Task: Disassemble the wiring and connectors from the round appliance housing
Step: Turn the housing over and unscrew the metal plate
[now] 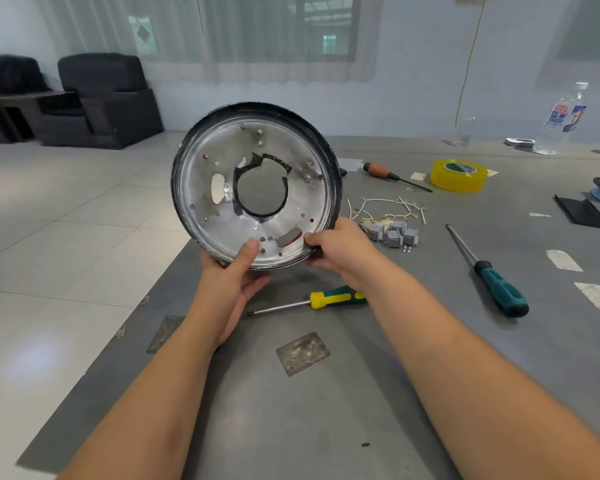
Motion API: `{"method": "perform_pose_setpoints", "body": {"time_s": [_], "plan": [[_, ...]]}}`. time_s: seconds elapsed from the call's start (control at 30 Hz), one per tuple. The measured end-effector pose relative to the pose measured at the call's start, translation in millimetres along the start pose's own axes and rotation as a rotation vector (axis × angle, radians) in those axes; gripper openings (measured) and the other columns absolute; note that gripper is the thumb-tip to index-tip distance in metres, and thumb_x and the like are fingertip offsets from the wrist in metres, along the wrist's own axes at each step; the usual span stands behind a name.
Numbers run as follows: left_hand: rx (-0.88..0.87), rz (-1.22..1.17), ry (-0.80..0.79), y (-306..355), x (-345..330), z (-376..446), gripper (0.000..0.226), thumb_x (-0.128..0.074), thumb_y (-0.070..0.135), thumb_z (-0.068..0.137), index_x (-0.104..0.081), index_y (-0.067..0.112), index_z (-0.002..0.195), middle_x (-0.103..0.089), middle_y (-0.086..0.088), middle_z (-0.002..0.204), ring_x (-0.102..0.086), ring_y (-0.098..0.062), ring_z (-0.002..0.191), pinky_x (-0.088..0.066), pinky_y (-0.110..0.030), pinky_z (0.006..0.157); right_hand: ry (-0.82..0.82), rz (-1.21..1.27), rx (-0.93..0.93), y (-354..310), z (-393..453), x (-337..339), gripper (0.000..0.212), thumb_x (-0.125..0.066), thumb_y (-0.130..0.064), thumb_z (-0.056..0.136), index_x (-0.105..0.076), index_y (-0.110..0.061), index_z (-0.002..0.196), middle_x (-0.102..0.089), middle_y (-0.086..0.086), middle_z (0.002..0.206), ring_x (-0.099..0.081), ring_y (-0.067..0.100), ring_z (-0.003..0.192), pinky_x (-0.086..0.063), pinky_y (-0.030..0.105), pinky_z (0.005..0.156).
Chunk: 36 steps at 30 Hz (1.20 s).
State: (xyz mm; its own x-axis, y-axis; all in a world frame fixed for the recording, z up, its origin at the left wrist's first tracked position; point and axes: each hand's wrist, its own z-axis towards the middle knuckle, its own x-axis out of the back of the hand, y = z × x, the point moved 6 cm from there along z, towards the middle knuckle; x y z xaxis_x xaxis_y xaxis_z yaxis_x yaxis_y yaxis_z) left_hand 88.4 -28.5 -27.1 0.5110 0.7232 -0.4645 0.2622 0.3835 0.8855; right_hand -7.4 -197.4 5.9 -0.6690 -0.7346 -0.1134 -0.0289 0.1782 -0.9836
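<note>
Silvery metal inside and black on its rim, the round housing (257,188) is held up above the grey bench (326,393), tilted so that its open inner face looks toward the camera. Both hands grip its lower edge: the left hand (234,282) from below with the thumb pressed on the inner face, the right hand (340,251) closed on the rim at the lower right. Just beyond the right hand, the removed wires and grey connectors (392,226) lie on the bench.
</note>
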Motion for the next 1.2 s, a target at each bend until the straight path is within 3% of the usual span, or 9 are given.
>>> {"method": "perform_pose_setpoints", "body": {"time_s": [0.17, 0.37, 0.47, 0.57, 0.73, 0.87, 1.03, 1.1, 1.2], "plan": [[-0.053, -0.043, 0.073, 4, 12, 7, 0.037, -0.067, 0.034, 0.103, -0.060, 0.024, 0.137, -0.076, 0.001, 0.127, -0.073, -0.020, 0.119, -0.059, -0.041, 0.097, 0.066, -0.161, 0.088, -15, 10, 26, 0.025, -0.059, 0.003, 0.096, -0.065, -0.021, 0.094, -0.072, 0.010, 0.105, -0.072, 0.028, 0.092, -0.063, 0.038, 0.061], [-0.084, 0.062, 0.237, 9, 26, 10, 0.036, -0.067, 0.050, 0.097, -0.072, 0.023, 0.122, -0.080, 0.000, 0.113, -0.076, -0.018, 0.108, -0.058, -0.037, 0.090, 0.112, -0.249, 0.116, -25, 20, 51, 0.017, -0.062, -0.003, 0.095, -0.068, -0.019, 0.097, -0.075, 0.013, 0.101, -0.076, 0.025, 0.084, -0.064, 0.041, 0.068], [-0.058, 0.100, 0.229, 7, 27, 10, 0.025, -0.067, 0.040, 0.099, -0.074, 0.021, 0.113, -0.081, -0.001, 0.104, -0.077, -0.014, 0.092, -0.059, -0.028, 0.076, 0.173, -0.223, 0.172, -27, 20, 53, 0.008, -0.064, -0.016, 0.097, -0.071, -0.019, 0.095, -0.077, 0.010, 0.095, -0.076, 0.025, 0.087, -0.064, 0.042, 0.077], [-0.038, 0.064, 0.216, 6, 30, 9, 0.021, -0.066, 0.027, 0.102, -0.072, 0.015, 0.118, -0.081, -0.002, 0.105, -0.076, -0.013, 0.087, -0.060, -0.023, 0.072, 0.067, -0.192, 0.156, -22, 18, 37, 0.010, -0.067, -0.020, 0.096, -0.072, -0.015, 0.103, -0.078, 0.008, 0.100, -0.076, 0.025, 0.093, -0.063, 0.044, 0.084], [-0.009, 0.025, 0.180, 6, 25, 4, 0.024, -0.062, 0.013, 0.103, -0.067, 0.004, 0.125, -0.080, -0.007, 0.111, -0.078, -0.018, 0.092, -0.063, -0.028, 0.077, -0.085, -0.037, 0.011, -13, 8, 14, 0.028, -0.069, -0.007, 0.094, -0.061, -0.009, 0.121, -0.074, 0.013, 0.112, -0.075, 0.028, 0.098, -0.064, 0.044, 0.079], [0.057, 0.010, 0.084, 1, 15, 1, 0.027, -0.062, 0.005, 0.102, -0.063, 0.003, 0.129, -0.079, -0.012, 0.115, -0.079, -0.025, 0.098, -0.065, -0.032, 0.079, -0.081, -0.043, -0.017, -6, 3, 8, 0.028, -0.069, 0.000, 0.092, -0.062, -0.006, 0.118, -0.074, 0.014, 0.111, -0.072, 0.031, 0.102, -0.064, 0.047, 0.080], [0.065, -0.014, 0.092, 3, 15, 2, 0.032, -0.066, 0.020, 0.103, -0.065, 0.010, 0.133, -0.080, -0.005, 0.118, -0.078, -0.020, 0.105, -0.064, -0.034, 0.086, -0.026, -0.065, 0.008, -6, 10, 17, 0.030, -0.070, 0.001, 0.091, -0.061, -0.006, 0.119, -0.073, 0.014, 0.112, -0.073, 0.031, 0.098, -0.064, 0.042, 0.074], [0.057, -0.035, 0.127, 4, 18, 3, 0.032, -0.066, 0.022, 0.104, -0.064, 0.013, 0.135, -0.080, -0.004, 0.116, -0.078, -0.020, 0.105, -0.064, -0.034, 0.082, -0.019, -0.095, 0.011, -2, 14, 22, 0.029, -0.070, -0.001, 0.092, -0.061, -0.010, 0.118, -0.074, 0.012, 0.112, -0.074, 0.029, 0.098, -0.063, 0.045, 0.082], [0.058, 0.014, 0.126, 3, 19, 3, 0.037, -0.065, 0.020, 0.105, -0.060, 0.012, 0.141, -0.078, -0.007, 0.123, -0.076, -0.025, 0.112, -0.062, -0.043, 0.093, 0.004, -0.124, 0.062, -1, 20, 27, 0.026, -0.068, -0.003, 0.093, -0.065, -0.016, 0.116, -0.075, 0.006, 0.112, -0.073, 0.027, 0.102, -0.060, 0.048, 0.092]]}}
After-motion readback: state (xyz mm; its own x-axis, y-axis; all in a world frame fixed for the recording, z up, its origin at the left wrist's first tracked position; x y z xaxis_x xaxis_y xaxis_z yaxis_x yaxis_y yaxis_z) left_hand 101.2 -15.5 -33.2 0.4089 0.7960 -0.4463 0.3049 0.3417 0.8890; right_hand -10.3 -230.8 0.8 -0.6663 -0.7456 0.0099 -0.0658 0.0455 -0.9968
